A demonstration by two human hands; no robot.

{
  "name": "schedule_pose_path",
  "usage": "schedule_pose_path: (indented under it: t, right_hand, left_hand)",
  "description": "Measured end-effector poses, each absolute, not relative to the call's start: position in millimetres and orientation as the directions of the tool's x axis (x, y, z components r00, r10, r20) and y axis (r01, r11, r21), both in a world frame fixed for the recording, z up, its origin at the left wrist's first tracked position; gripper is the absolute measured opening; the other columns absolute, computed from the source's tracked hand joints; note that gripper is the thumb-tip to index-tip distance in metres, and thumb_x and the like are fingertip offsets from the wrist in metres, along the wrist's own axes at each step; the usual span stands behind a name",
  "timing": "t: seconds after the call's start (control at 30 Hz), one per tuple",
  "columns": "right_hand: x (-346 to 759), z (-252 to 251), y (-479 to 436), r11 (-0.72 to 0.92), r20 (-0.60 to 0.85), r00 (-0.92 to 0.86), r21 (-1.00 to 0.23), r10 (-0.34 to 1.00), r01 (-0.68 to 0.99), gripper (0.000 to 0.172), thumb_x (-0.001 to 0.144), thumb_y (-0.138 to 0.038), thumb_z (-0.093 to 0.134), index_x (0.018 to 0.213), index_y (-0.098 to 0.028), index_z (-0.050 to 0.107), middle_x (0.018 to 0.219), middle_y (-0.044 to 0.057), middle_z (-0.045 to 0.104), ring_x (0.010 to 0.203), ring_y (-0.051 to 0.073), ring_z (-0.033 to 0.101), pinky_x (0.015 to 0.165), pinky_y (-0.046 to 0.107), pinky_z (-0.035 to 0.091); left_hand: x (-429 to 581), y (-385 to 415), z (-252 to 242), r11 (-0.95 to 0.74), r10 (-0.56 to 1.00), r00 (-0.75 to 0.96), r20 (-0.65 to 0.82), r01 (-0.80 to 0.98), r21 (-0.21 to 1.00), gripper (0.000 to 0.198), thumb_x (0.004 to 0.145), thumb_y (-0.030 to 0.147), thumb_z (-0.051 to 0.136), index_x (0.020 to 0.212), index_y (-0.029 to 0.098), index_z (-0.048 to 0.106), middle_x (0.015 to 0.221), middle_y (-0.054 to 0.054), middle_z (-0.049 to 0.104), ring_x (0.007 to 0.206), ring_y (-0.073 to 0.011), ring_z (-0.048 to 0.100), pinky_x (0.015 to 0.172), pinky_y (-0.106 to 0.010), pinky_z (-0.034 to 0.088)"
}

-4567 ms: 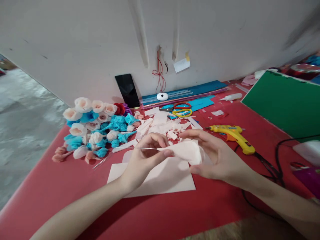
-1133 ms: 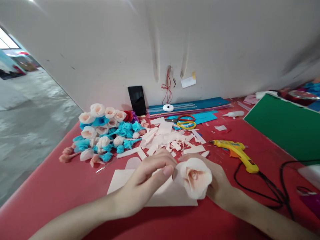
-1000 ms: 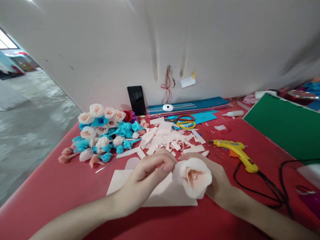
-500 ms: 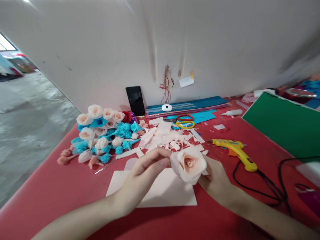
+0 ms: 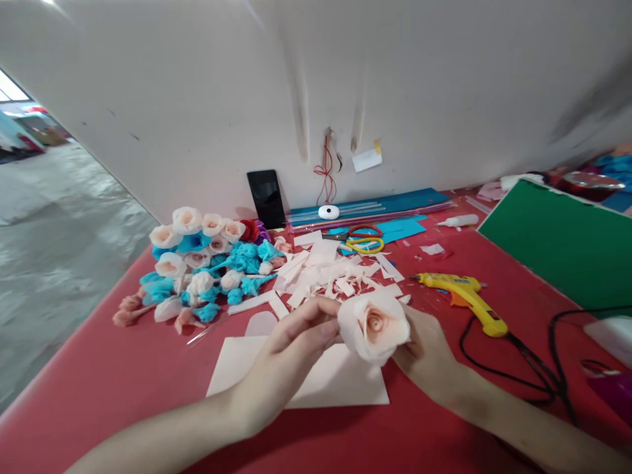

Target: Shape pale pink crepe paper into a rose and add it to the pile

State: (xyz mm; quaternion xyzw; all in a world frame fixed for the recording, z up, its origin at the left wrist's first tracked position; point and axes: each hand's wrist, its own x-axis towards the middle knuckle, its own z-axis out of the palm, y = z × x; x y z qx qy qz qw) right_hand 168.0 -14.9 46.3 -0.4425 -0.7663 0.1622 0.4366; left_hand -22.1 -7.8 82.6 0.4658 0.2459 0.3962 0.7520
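A pale pink paper rose (image 5: pixel 374 326) faces me above the red table (image 5: pixel 123 368). My right hand (image 5: pixel 430 355) grips it from behind and below. My left hand (image 5: pixel 291 355) pinches the rose's left edge with thumb and fingers. Under both hands lies a pale pink paper sheet (image 5: pixel 316 378).
A heap of finished blue and pink paper flowers (image 5: pixel 202 263) lies at left. Paper scraps (image 5: pixel 326 270), scissors (image 5: pixel 358 238), a yellow glue gun (image 5: pixel 467 296) with black cable (image 5: pixel 523 368), a glue bottle (image 5: pixel 457 221), a phone (image 5: pixel 266 197) against the wall, and a green board (image 5: pixel 563 243) at right.
The flat petal piece I was wrapping has become a full rose. Over the last second the rose rose slightly and turned its centre toward me; my left fingers stayed at its edge.
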Motion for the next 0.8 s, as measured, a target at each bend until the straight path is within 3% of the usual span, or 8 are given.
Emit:
schedule_pose_path:
  t: [0.1, 0.2, 0.27, 0.33, 0.4, 0.5, 0.63, 0.8]
  right_hand:
    - [168, 48, -15, 0.537, 0.516, -0.212, -0.638, 0.830, 0.552, 0.007, 0.083, -0.019, 0.047, 0.077, -0.021, 0.051, 0.067, 0.001, 0.061, 0.072, 0.016, 0.063, 0.059, 0.022, 0.049]
    - [167, 51, -16, 0.520, 0.504, -0.203, -0.640, 0.840, 0.566, 0.009, 0.083, -0.020, 0.045, 0.078, -0.021, 0.052, 0.069, 0.002, 0.062, 0.065, 0.015, 0.063, 0.052, 0.020, 0.047]
    - [165, 53, -17, 0.500, 0.491, -0.193, -0.631, 0.849, 0.593, 0.009, 0.081, -0.018, 0.045, 0.077, -0.021, 0.053, 0.069, 0.002, 0.064, 0.059, 0.014, 0.062, 0.048, 0.020, 0.045]
    - [163, 55, -18, 0.473, 0.466, -0.189, -0.625, 0.864, 0.621, 0.009, 0.080, -0.019, 0.046, 0.075, -0.020, 0.054, 0.067, 0.002, 0.065, 0.054, 0.014, 0.060, 0.046, 0.021, 0.044]
    - [160, 57, -20, 0.444, 0.423, -0.190, -0.651, 0.886, 0.616, 0.010, 0.079, -0.021, 0.048, 0.072, -0.021, 0.055, 0.063, 0.001, 0.065, 0.053, 0.014, 0.060, 0.046, 0.021, 0.044]
    - [156, 61, -25, 0.348, 0.285, -0.200, -0.780, 0.938, 0.521, 0.012, 0.080, -0.025, 0.051, 0.071, -0.020, 0.057, 0.060, 0.000, 0.063, 0.053, 0.012, 0.060, 0.044, 0.018, 0.043]
    - [150, 65, -32, 0.133, 0.044, -0.299, -0.950, 0.953, 0.282, 0.009, 0.081, -0.023, 0.049, 0.079, -0.017, 0.056, 0.063, 0.000, 0.062, 0.049, 0.009, 0.058, 0.046, 0.017, 0.045]
    - [146, 66, -38, -0.075, -0.120, -0.354, -0.988, 0.928, 0.137, 0.014, 0.082, -0.029, 0.052, 0.076, -0.016, 0.052, 0.059, 0.000, 0.058, 0.048, 0.007, 0.055, 0.047, 0.017, 0.045]
  left_hand:
    - [-24, -9, 78, 0.115, 0.854, 0.518, 0.052, -0.286, 0.951, 0.010, 0.086, 0.030, 0.052, 0.094, 0.023, 0.054, 0.089, -0.001, 0.052, 0.085, -0.0118, 0.048, 0.077, -0.022, 0.040]
    - [-28, -6, 79, -0.260, 0.882, 0.368, 0.294, -0.140, 0.955, 0.007, 0.085, 0.025, 0.054, 0.090, 0.024, 0.049, 0.084, 0.000, 0.047, 0.081, -0.0119, 0.046, 0.073, -0.023, 0.040]
    - [-34, -2, 84, -0.641, 0.736, 0.340, 0.585, 0.074, 0.764, 0.014, 0.079, 0.017, 0.059, 0.087, 0.024, 0.050, 0.079, 0.000, 0.048, 0.078, -0.0134, 0.046, 0.076, -0.027, 0.040]
    - [-42, 2, 92, -0.890, 0.450, 0.411, 0.793, 0.276, 0.362, 0.022, 0.071, 0.012, 0.065, 0.087, 0.024, 0.055, 0.072, 0.000, 0.052, 0.073, -0.0149, 0.048, 0.081, -0.032, 0.040]
    - [-49, 3, 101, -0.910, 0.234, 0.483, 0.844, 0.414, 0.015, 0.022, 0.069, 0.011, 0.064, 0.086, 0.025, 0.059, 0.064, 0.002, 0.055, 0.066, -0.0152, 0.047, 0.089, -0.037, 0.036]
    - [-57, 3, 111, -0.848, 0.132, 0.590, 0.797, 0.483, -0.217, 0.020, 0.073, 0.011, 0.060, 0.082, 0.028, 0.064, 0.062, 0.004, 0.062, 0.061, -0.0147, 0.048, 0.101, -0.040, 0.028]
    - [-58, 6, 113, -0.826, 0.113, 0.615, 0.781, 0.494, -0.270, 0.020, 0.070, 0.007, 0.064, 0.082, 0.023, 0.066, 0.068, 0.004, 0.067, 0.067, -0.0144, 0.053, 0.107, -0.040, 0.023]
    - [-55, 9, 113, -0.825, 0.185, 0.543, 0.819, 0.539, -0.170, 0.022, 0.066, 0.010, 0.071, 0.082, 0.023, 0.065, 0.070, 0.003, 0.068, 0.070, -0.0149, 0.055, 0.105, -0.043, 0.028]
